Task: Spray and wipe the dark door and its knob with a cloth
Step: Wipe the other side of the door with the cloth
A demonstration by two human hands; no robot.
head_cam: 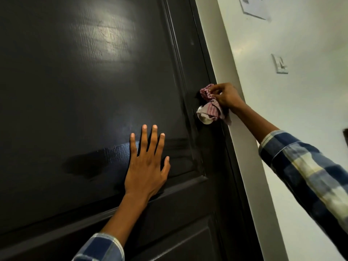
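The dark door [84, 81] fills the left and middle of the head view, glossy, with a damp streak low on its upper panel. My left hand [146, 162] lies flat on that panel, fingers straight and spread. My right hand [227, 96] grips a bunched pink striped cloth [211, 104] against the door's right stile. The cloth drapes over the silver knob [204, 120], of which only the lower rim shows. No spray bottle is in view.
A white wall [291, 119] runs along the door's right side. On it hang a light switch [281, 64] and a sheet of paper [254, 5] higher up. A dark object edge [345, 136] shows at the far right.
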